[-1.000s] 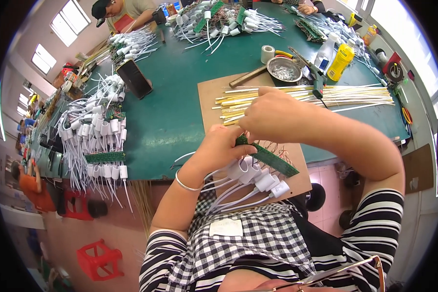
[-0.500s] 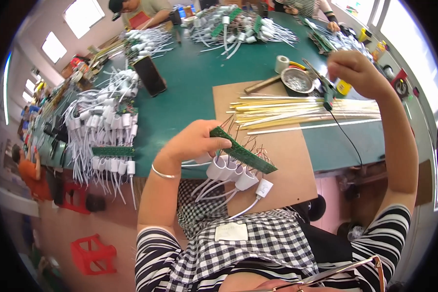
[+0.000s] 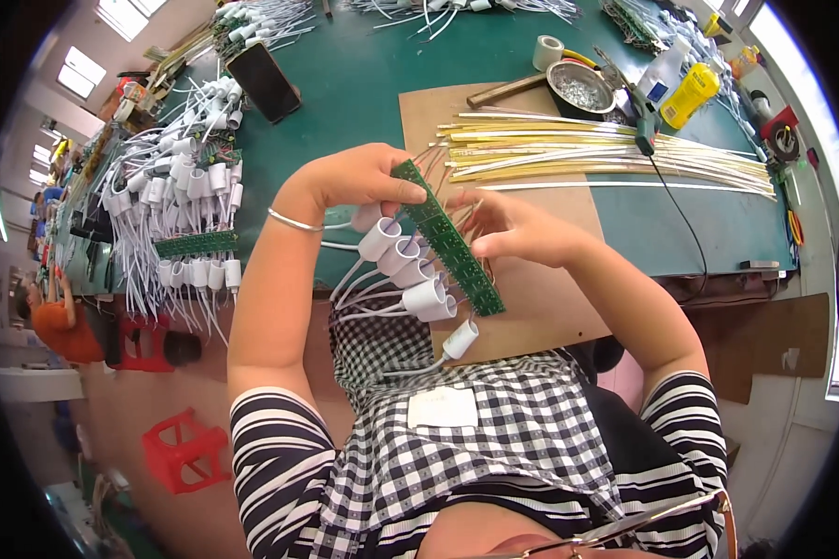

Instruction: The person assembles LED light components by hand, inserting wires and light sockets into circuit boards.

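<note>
My left hand (image 3: 362, 177) grips the upper end of a long green circuit board (image 3: 449, 244), thumb on its face. The board hangs tilted, its lower end toward me. White cylindrical sockets (image 3: 408, 263) with white cables hang along its left side, one of them (image 3: 460, 339) below its lower end. My right hand (image 3: 531, 231) is at the board's right side, fingers curled around thin reddish-brown wires (image 3: 474, 220), the thumb close to the board's edge. Its fingertips are partly hidden among the wires. Beneath both hands lies a brown board sheet (image 3: 555, 298).
Yellow and white strips (image 3: 541, 154) lie beyond my right hand. Behind them are a metal bowl (image 3: 583, 86), a green corded tool (image 3: 645, 135), a tape roll (image 3: 548, 51) and a yellow bottle (image 3: 692, 95). At left, a phone (image 3: 263, 82) stands beside heaped white sockets (image 3: 182, 186).
My right hand has come down and left from above the corded tool to the wires beside the circuit board. The board hangs more steeply now. The view has tilted down.
</note>
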Tool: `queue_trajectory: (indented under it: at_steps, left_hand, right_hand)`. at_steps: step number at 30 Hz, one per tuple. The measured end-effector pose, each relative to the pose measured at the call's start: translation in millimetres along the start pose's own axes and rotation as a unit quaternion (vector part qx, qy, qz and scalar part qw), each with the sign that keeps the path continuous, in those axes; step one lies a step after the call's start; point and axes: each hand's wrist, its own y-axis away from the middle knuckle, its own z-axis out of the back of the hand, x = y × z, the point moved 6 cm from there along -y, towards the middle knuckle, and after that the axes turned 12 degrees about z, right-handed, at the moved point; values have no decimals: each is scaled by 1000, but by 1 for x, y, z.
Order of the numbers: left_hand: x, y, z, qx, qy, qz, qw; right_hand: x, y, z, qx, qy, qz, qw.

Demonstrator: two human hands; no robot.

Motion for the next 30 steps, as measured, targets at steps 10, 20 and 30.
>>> queue_trajectory:
  at_steps: [10, 20, 30]
  left_hand:
    - [-2, -14, -21, -11, -60, -19, 998]
    - [19, -40, -59, 64, 8, 51, 997]
    - [11, -52, -70, 51, -9, 55, 997]
  right_hand:
    - [3, 31, -10, 23, 341, -6, 940]
    - [42, 110, -15, 30, 402, -13, 915]
    - [-8, 90, -21, 2, 366, -73, 928]
